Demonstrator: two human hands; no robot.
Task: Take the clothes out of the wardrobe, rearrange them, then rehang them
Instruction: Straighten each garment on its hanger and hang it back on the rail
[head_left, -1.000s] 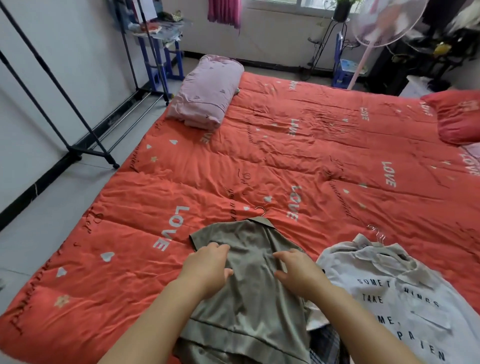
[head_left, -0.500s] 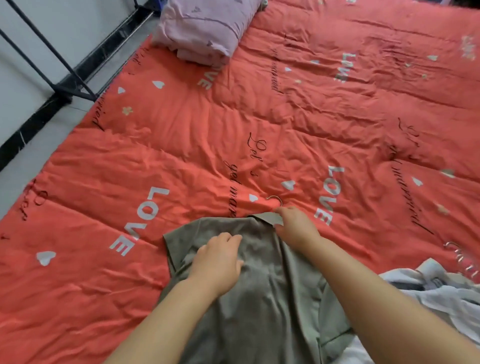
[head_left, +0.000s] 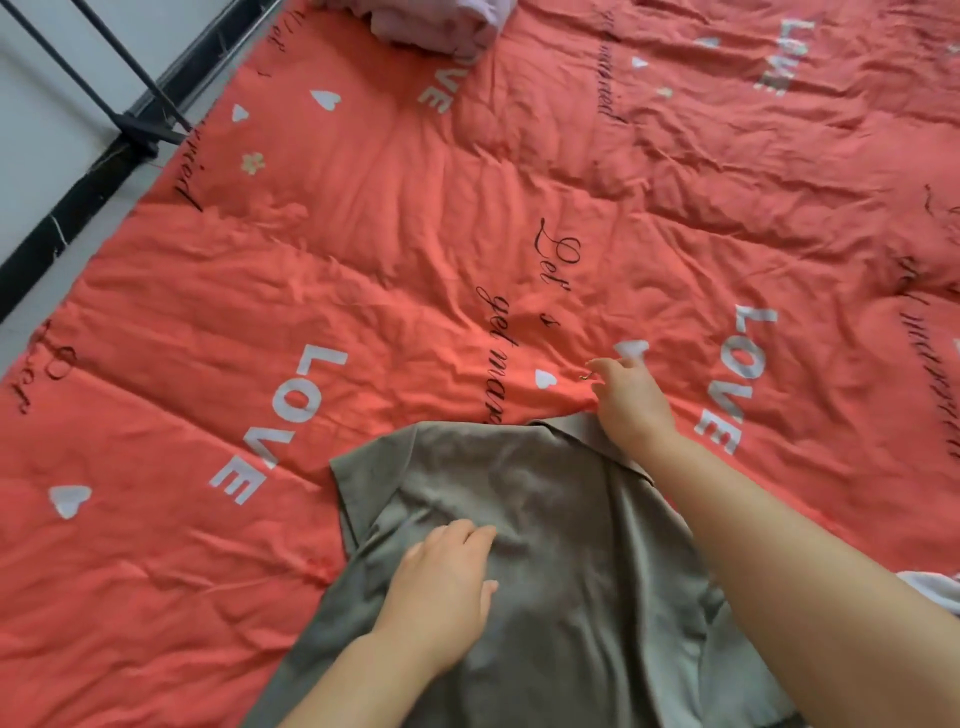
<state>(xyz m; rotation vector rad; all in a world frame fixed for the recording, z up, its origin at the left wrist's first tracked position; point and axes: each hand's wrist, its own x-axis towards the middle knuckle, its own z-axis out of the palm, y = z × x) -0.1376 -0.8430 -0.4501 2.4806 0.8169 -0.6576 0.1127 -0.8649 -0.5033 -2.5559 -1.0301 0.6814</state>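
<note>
While the grey shirt (head_left: 561, 519) lies spread on the red quilt (head_left: 415, 234) at the lower part of the view, the left hand (head_left: 441, 587) rests on its middle with relaxed fingers and holds nothing. The right hand (head_left: 631, 402) is at the collar, its fingers pinched together on the small metal hanger hook (head_left: 586, 377) which sticks out there. A pink pillow (head_left: 431, 23) lies at the far edge, near a black rack (head_left: 130, 104).

The shirt (head_left: 545, 519) lies on the quilt (head_left: 415, 234), left hand (head_left: 441, 587) on its middle; right hand (head_left: 628, 400) pinches the hanger hook (head_left: 586, 377) beyond the collar; a rack (head_left: 130, 119) stands far left.
</note>
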